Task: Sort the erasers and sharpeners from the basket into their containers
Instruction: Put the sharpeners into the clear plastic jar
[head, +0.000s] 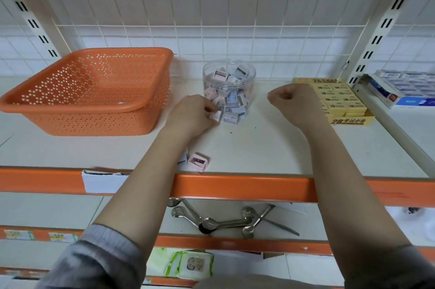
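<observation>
Lighting is bright, even and diffuse, with no single source evident. Shadows are faint: a soft one lies under the orange basket [89, 91] and a darker band beneath the shelf edge [242, 188]. Mild glare shows on the clear jar [228, 87]. Wide-angle distortion bows the shelf uprights [386, 22] outward at both sides. The left hand [193, 115] is slightly motion-blurred; overall detail is soft.

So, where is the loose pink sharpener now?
The pink sharpener lies near the shelf's front edge, just right of the left forearm.
</observation>
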